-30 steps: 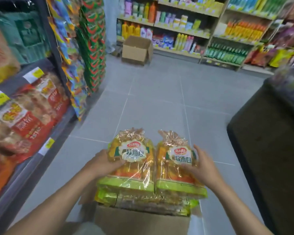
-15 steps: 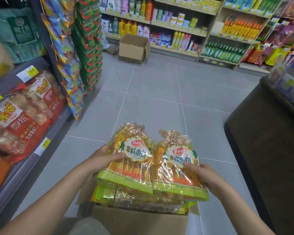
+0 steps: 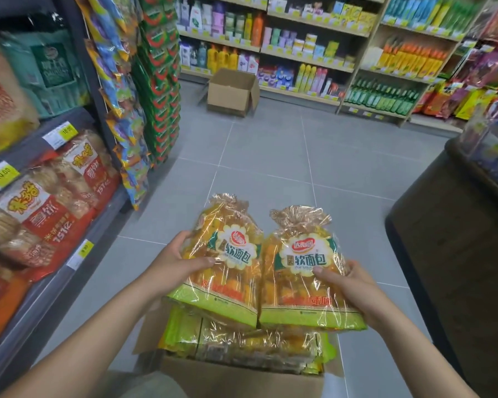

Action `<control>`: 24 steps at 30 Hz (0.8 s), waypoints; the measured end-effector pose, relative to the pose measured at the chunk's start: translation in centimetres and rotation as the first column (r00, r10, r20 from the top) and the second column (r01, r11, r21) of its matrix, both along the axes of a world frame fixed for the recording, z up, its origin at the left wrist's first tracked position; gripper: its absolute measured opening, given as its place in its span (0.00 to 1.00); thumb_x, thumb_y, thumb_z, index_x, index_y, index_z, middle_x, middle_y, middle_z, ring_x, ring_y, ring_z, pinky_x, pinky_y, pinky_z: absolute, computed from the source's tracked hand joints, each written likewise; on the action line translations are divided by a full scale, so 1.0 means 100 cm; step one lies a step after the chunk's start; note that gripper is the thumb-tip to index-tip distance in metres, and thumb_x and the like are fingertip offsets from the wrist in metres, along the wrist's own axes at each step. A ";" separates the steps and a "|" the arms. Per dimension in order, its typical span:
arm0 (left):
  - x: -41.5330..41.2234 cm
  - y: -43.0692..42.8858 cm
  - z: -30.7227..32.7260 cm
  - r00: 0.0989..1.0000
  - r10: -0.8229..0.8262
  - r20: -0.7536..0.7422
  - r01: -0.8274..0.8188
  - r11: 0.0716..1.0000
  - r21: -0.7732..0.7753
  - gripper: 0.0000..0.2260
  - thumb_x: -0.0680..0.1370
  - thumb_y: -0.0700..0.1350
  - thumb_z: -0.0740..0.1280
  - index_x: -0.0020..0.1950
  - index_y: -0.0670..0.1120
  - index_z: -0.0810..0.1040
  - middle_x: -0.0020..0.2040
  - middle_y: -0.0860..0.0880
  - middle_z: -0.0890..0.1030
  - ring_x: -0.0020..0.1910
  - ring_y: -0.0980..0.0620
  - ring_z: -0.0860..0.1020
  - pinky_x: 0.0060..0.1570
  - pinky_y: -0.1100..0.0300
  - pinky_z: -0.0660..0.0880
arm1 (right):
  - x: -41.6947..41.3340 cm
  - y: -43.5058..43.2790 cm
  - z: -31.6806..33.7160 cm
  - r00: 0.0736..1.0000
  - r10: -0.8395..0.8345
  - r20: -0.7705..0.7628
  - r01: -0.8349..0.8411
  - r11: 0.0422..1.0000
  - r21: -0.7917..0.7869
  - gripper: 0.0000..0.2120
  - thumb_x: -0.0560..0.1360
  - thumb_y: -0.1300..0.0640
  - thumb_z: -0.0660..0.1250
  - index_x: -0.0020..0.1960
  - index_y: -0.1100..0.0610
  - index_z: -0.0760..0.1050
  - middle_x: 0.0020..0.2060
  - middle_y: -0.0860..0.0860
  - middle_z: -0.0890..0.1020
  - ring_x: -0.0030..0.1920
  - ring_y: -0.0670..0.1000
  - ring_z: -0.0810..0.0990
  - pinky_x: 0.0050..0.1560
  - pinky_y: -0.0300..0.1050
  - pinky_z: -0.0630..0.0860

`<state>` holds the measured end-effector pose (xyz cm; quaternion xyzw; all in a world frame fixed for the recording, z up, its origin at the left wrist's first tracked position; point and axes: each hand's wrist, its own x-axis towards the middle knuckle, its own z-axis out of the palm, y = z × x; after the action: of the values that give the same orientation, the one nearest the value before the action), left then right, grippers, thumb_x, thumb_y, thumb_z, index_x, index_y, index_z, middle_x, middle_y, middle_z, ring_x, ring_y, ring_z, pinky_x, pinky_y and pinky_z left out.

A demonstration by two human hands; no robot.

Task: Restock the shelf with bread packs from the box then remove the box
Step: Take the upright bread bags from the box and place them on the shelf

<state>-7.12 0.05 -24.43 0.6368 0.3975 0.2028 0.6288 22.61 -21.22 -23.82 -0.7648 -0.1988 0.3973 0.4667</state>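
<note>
Two bread packs are being held side by side just above the open box: the left bread pack [image 3: 227,262] is leaning slightly leftward, and the right bread pack [image 3: 302,271] is touching it along one edge. Both are crinkly clear plastic with a gathered, twisted top, a green band along the bottom and a scalloped white label; the golden bread inside is showing through only as a blur.

The left grip [image 3: 173,265] is clasping the outer side of the left bread pack, thumb lying across the front and fingers hidden behind. The right grip [image 3: 348,285] is pinching the right bread pack the same way.

Compared with half a second ago, both packs are sitting a little higher over the box.

Below them, more packs [image 3: 242,343] are lying flat in the cardboard box [image 3: 242,380], whose lower part is being cut off by the frame edge.

To the left, the grey metal shelf [image 3: 41,297] is carrying red snack bags [image 3: 49,214] and yellow price tags. Hanging snack strips [image 3: 156,81] are blurring beside it. A second cardboard box [image 3: 232,91] is standing open on the grey tiled floor [image 3: 270,156], by the far shelves [image 3: 314,61] of bottles. A dark surface [image 3: 457,254] is filling the right side.
</note>
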 end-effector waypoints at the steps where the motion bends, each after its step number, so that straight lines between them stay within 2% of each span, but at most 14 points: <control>1: -0.003 0.002 0.006 0.999 0.023 0.026 -0.024 1.000 0.015 0.30 0.74 0.45 0.77 0.71 0.59 0.67 0.78 0.52 0.64 0.68 0.57 0.66 0.64 0.55 0.65 | 0.000 0.005 0.005 1.000 -0.003 0.015 0.003 1.000 0.017 0.25 0.69 0.55 0.80 0.59 0.57 0.71 0.46 0.58 0.87 0.34 0.52 0.87 0.30 0.44 0.80; 3: -0.012 0.006 0.021 0.996 0.066 0.061 -0.070 0.996 0.059 0.28 0.74 0.45 0.77 0.65 0.63 0.67 0.73 0.54 0.66 0.64 0.61 0.68 0.63 0.57 0.64 | -0.003 0.020 0.015 0.999 0.007 0.040 -0.010 0.998 0.068 0.28 0.67 0.53 0.81 0.61 0.58 0.72 0.47 0.58 0.87 0.33 0.51 0.86 0.30 0.43 0.79; 5: -0.021 0.011 0.036 0.989 0.118 0.090 -0.127 0.987 0.099 0.27 0.74 0.46 0.77 0.63 0.66 0.66 0.68 0.56 0.66 0.62 0.61 0.69 0.61 0.57 0.64 | -0.006 0.038 0.025 0.997 0.024 0.069 -0.033 0.990 0.135 0.35 0.63 0.49 0.82 0.64 0.58 0.72 0.49 0.57 0.87 0.36 0.51 0.87 0.33 0.45 0.80; 7: -0.032 0.018 0.049 0.979 0.172 0.106 -0.188 0.968 0.166 0.31 0.72 0.50 0.78 0.69 0.65 0.66 0.69 0.59 0.65 0.68 0.60 0.65 0.63 0.57 0.64 | -0.013 0.060 0.038 0.994 0.036 0.105 -0.054 0.982 0.182 0.39 0.63 0.48 0.82 0.68 0.57 0.70 0.52 0.56 0.86 0.38 0.50 0.87 0.33 0.44 0.80; 10: -0.054 0.028 0.073 0.957 0.254 0.142 -0.285 0.917 0.280 0.37 0.68 0.55 0.80 0.73 0.61 0.67 0.73 0.60 0.68 0.73 0.59 0.65 0.68 0.56 0.65 | -0.028 0.097 0.061 0.983 0.032 0.179 -0.081 0.960 0.269 0.35 0.65 0.48 0.81 0.66 0.56 0.71 0.52 0.55 0.85 0.38 0.48 0.85 0.33 0.41 0.78; 13: -0.080 0.035 0.104 0.918 0.346 0.195 -0.396 0.839 0.373 0.34 0.70 0.49 0.81 0.68 0.64 0.65 0.69 0.61 0.70 0.69 0.62 0.68 0.67 0.59 0.64 | -0.048 0.135 0.089 0.965 0.041 0.259 -0.133 0.926 0.352 0.28 0.68 0.49 0.80 0.62 0.54 0.71 0.51 0.50 0.84 0.46 0.49 0.84 0.40 0.42 0.77; 15: -0.101 0.039 0.124 0.889 0.398 0.225 -0.457 0.785 0.419 0.31 0.72 0.45 0.79 0.67 0.65 0.66 0.66 0.62 0.73 0.65 0.65 0.70 0.66 0.60 0.66 | -0.061 0.160 0.107 0.962 0.058 0.268 -0.168 0.897 0.409 0.26 0.69 0.51 0.80 0.62 0.52 0.70 0.51 0.47 0.83 0.47 0.47 0.84 0.41 0.40 0.77; 17: -0.124 0.041 0.144 0.855 0.453 0.252 -0.518 0.729 0.448 0.34 0.71 0.49 0.79 0.73 0.59 0.66 0.68 0.59 0.72 0.68 0.60 0.70 0.69 0.57 0.66 | -0.076 0.183 0.123 0.953 0.090 0.289 -0.218 0.866 0.450 0.29 0.68 0.51 0.80 0.64 0.53 0.71 0.53 0.48 0.84 0.50 0.49 0.85 0.44 0.42 0.78; 19: -0.149 0.040 0.164 0.824 0.496 0.275 -0.564 0.670 0.482 0.42 0.67 0.58 0.79 0.77 0.54 0.65 0.73 0.55 0.71 0.71 0.56 0.70 0.72 0.54 0.67 | -0.091 0.205 0.138 0.937 0.128 0.324 -0.278 0.835 0.475 0.31 0.67 0.50 0.81 0.65 0.54 0.71 0.54 0.51 0.84 0.52 0.51 0.85 0.47 0.44 0.79; 21: -0.174 0.039 0.181 0.784 0.535 0.314 -0.615 0.600 0.512 0.42 0.63 0.62 0.77 0.74 0.56 0.67 0.71 0.54 0.75 0.69 0.55 0.73 0.71 0.51 0.69 | -0.109 0.227 0.153 0.928 0.172 0.331 -0.327 0.802 0.499 0.33 0.67 0.50 0.81 0.66 0.55 0.71 0.55 0.51 0.85 0.51 0.52 0.86 0.49 0.48 0.81; 24: -0.207 0.035 0.205 0.730 0.567 0.382 -0.674 0.501 0.544 0.36 0.64 0.60 0.77 0.70 0.62 0.68 0.69 0.56 0.76 0.68 0.58 0.74 0.69 0.56 0.70 | -0.142 0.256 0.176 0.908 0.219 0.357 -0.392 0.747 0.538 0.34 0.66 0.49 0.81 0.67 0.54 0.70 0.54 0.51 0.84 0.50 0.52 0.85 0.48 0.47 0.80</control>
<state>-27.79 3.57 -3.92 0.6091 0.4532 0.5878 0.2792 8.39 4.42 -6.19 -0.5814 -0.4991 0.2772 0.5797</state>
